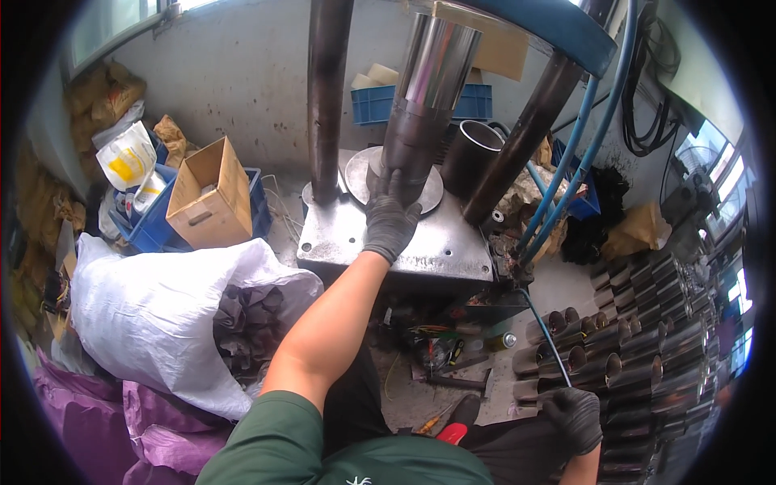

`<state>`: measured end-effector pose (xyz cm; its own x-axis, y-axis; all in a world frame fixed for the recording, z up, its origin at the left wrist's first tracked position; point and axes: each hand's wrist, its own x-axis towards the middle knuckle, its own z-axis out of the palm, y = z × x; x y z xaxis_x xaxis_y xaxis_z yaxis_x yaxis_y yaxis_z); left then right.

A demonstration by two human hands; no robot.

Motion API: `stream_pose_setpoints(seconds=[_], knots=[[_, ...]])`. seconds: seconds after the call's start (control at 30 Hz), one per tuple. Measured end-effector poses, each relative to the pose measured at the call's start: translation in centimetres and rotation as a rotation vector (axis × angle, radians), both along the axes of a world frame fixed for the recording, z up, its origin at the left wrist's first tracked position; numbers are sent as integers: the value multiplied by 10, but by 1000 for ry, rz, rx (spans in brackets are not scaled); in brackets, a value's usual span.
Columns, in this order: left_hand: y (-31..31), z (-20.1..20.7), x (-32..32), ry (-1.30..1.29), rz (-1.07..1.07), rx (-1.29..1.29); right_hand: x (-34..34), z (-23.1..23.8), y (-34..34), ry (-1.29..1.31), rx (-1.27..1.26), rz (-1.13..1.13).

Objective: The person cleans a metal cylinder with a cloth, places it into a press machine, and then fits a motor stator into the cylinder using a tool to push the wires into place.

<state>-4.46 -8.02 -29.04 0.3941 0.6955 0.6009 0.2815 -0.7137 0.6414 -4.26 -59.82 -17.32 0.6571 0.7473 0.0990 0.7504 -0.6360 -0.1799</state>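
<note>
In a dark glove, my left hand [391, 218] lies with fingers stretched up against the lower part of a dark metal cylinder [411, 137]. The cylinder tilts slightly in view and stands on a round steel disc [360, 171] on the press's base plate [339, 246]. A shiny chrome sleeve [439, 61] sits around or on top of the cylinder; which of the two I cannot tell. At the lower right, my gloved right hand [575, 416] is closed round the end of a thin steel lever [548, 335]. That lever runs up to the press's side, below the blue hoses [566, 170].
Steel columns [327, 97] flank the cylinder. A dark tube [473, 149] stands behind the right column. Rows of metal tubes [638, 347] fill the right floor. At left are a cardboard box [212, 194], a white sack [153, 311] and purple bags [81, 420]. Tools and a can [505, 340] lie below.
</note>
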Motion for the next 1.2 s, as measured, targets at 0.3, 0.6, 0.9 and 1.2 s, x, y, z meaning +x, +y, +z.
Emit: stream_pose_setpoints(seconds=[0.3, 0.6, 0.9, 1.2], knots=[[-2, -2, -1, -8, -5, -28, -3, 18, 12, 123, -52, -71], [1, -3, -2, -4, 8, -19, -1, 19, 13, 157, -24, -97], [0, -1, -3, 23, 20, -5, 5, 32, 17, 204, -44, -40], [1, -3, 1, 6, 11, -33, 32, 41, 12, 203, 68, 27]])
